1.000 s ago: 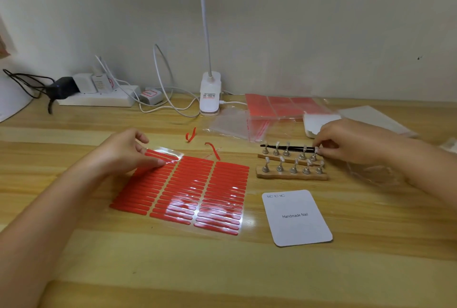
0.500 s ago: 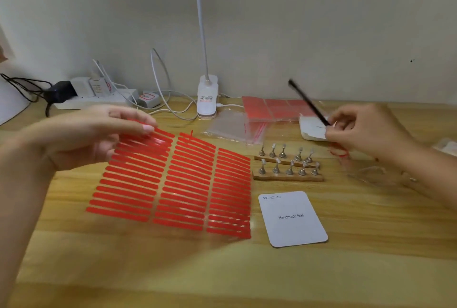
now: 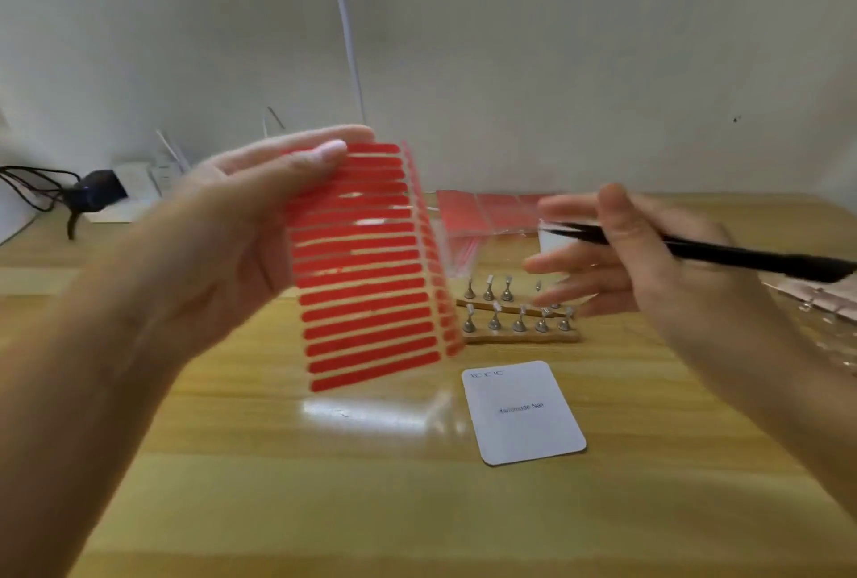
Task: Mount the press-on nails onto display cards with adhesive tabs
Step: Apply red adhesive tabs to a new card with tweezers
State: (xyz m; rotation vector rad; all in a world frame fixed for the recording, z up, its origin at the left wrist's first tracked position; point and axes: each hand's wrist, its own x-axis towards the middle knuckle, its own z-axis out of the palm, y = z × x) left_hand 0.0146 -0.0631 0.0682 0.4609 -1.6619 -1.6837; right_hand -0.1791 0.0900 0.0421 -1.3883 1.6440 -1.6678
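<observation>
left hand (image 3: 241,229) raised gripping tab sheet (image 3: 366,262), right hand (image 3: 649,253) holding tweezers (image 3: 723,250)

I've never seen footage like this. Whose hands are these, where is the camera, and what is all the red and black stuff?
There is no machine here: a person wears a camera on the head, looking down at their own hands over a wooden table. The left hand holds up a clear sheet of red adhesive strips, lifted off the table. The right hand holds thin black tweezers. On the table lie a white rounded display card and wooden racks of small metal stands carrying press-on nails. The picture is blurred by motion.
</observation>
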